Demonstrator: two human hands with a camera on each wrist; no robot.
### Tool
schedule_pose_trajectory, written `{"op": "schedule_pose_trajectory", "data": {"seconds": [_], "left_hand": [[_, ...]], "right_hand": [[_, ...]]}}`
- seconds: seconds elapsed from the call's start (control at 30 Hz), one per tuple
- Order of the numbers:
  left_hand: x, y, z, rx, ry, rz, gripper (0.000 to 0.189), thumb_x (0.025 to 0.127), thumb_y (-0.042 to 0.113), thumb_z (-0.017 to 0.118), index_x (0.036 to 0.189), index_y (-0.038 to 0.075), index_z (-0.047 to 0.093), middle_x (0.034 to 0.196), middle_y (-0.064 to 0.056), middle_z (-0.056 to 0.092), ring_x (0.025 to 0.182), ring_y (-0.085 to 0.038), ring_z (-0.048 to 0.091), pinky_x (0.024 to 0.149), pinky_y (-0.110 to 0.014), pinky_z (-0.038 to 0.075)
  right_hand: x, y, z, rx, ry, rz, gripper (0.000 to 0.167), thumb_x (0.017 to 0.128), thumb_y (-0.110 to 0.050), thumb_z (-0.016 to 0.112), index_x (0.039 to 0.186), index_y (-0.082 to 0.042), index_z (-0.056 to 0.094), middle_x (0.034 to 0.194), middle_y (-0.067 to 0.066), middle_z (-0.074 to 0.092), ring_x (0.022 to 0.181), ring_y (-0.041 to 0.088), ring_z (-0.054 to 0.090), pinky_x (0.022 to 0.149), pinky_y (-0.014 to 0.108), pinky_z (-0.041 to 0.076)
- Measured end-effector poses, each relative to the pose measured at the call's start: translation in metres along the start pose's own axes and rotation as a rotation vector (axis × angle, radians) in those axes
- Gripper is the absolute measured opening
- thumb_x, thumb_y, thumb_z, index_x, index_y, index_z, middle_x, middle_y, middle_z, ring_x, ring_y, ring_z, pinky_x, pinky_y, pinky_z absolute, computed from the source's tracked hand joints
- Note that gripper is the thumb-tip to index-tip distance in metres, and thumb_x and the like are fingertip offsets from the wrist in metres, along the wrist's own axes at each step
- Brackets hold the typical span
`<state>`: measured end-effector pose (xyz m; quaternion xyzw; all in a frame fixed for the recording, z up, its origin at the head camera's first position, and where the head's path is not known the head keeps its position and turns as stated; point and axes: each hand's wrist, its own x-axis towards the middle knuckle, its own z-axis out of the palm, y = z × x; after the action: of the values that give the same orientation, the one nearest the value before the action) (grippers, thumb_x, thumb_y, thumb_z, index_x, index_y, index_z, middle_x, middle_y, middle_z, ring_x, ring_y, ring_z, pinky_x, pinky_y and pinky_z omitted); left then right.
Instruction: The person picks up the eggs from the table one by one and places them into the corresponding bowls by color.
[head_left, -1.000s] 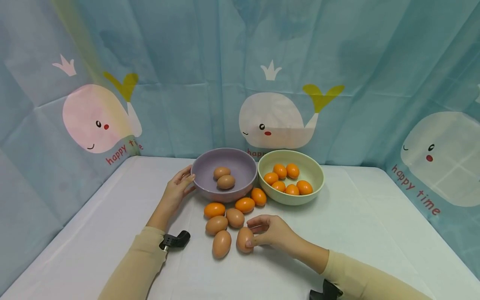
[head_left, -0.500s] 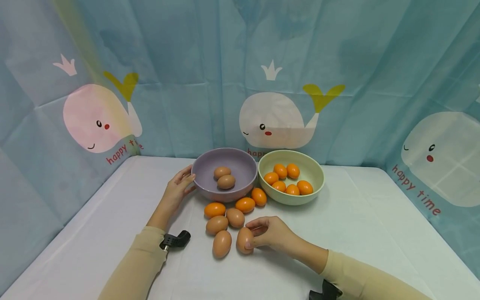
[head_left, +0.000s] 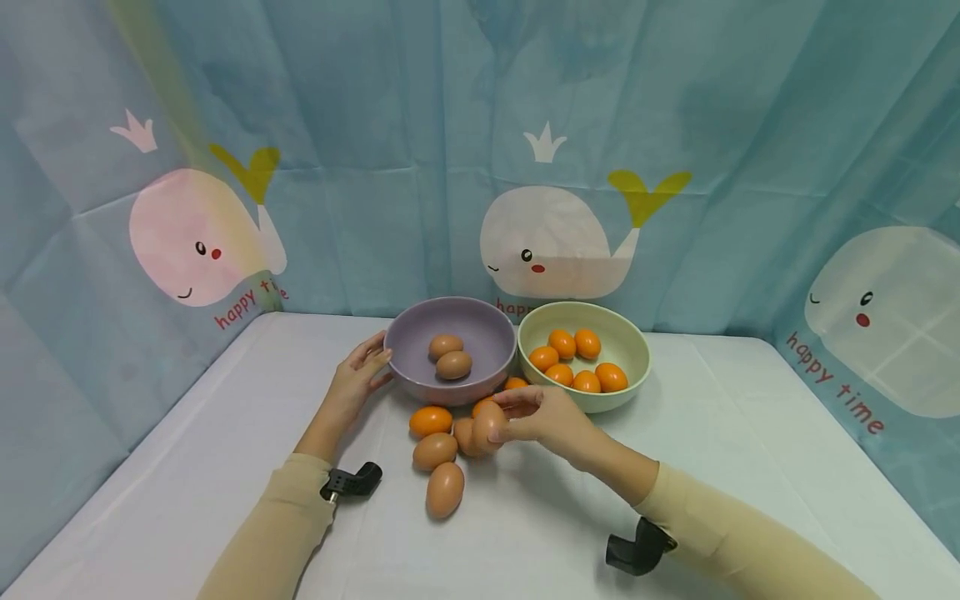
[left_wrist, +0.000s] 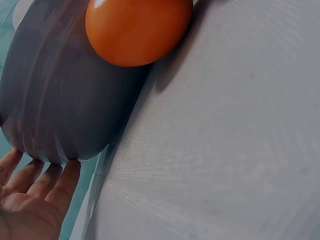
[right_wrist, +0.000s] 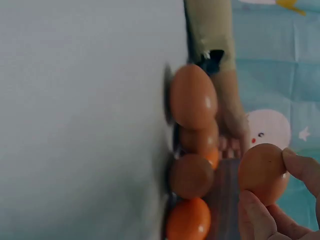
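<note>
My right hand [head_left: 551, 425] pinches a brown egg [head_left: 488, 427] between thumb and fingers; in the right wrist view this egg [right_wrist: 263, 173] is raised off the tablecloth. My left hand [head_left: 352, 387] touches the outer left side of the purple bowl [head_left: 442, 392], its fingertips [left_wrist: 73, 167] against the wall. Two brown eggs [head_left: 453, 365] lie inside that bowl. On the cloth in front are a near brown egg [head_left: 446, 490], another brown egg [head_left: 435, 452] behind it, and a third, partly hidden by the held egg. Several glossy orange oval things, one of them whole in view [head_left: 431, 422], lie by the bowl.
A pale green bowl [head_left: 617, 333] holding several similar orange ovals stands right beside the purple one. White cloth [head_left: 712, 433] covers the table. Behind rises a blue curtain [head_left: 360, 233] with printed whales. Black camera mounts [head_left: 352, 481] sit on both wrists.
My right hand has lifted the brown egg from the cloth and carried it away from me towards the bowls, covering part of another egg and two orange ovals. My left hand stays at the purple bowl.
</note>
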<state>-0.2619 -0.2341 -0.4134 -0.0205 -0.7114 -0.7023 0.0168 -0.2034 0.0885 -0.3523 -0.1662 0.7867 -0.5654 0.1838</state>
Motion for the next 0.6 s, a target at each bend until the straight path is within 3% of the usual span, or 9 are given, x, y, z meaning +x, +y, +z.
{"op": "schedule_pose_trajectory", "data": {"seconds": [0.23, 0.43, 0.6], "left_hand": [[0.001, 0.0, 0.0, 0.005, -0.008, 0.005, 0.06, 0.105, 0.025, 0.051, 0.158, 0.01, 0.026, 0.164, -0.009, 0.029, 0.149, -0.024, 0.032, 0.116, -0.046, 0.038], [0.0, 0.001, 0.0, 0.003, -0.006, 0.004, 0.063, 0.105, 0.028, 0.052, 0.158, 0.01, 0.025, 0.164, -0.008, 0.028, 0.15, -0.024, 0.031, 0.116, -0.046, 0.038], [0.0, 0.0, -0.001, 0.001, -0.007, 0.005, 0.063, 0.104, 0.029, 0.052, 0.158, 0.01, 0.026, 0.164, -0.01, 0.029, 0.149, -0.025, 0.032, 0.107, -0.028, 0.049]], "right_hand": [[0.022, -0.021, -0.008, -0.037, 0.086, 0.019, 0.049, 0.079, -0.023, 0.085, 0.124, -0.009, 0.069, 0.116, 0.007, 0.073, 0.103, 0.015, 0.068, 0.089, 0.03, 0.06], [0.049, -0.027, -0.011, -0.038, 0.141, 0.034, 0.05, 0.079, -0.023, 0.085, 0.125, -0.011, 0.069, 0.121, 0.006, 0.072, 0.11, 0.018, 0.067, 0.096, 0.031, 0.057], [0.07, -0.031, -0.011, 0.01, 0.166, 0.042, 0.05, 0.081, -0.018, 0.082, 0.128, -0.01, 0.067, 0.125, 0.008, 0.07, 0.111, 0.018, 0.065, 0.093, 0.029, 0.058]]}}
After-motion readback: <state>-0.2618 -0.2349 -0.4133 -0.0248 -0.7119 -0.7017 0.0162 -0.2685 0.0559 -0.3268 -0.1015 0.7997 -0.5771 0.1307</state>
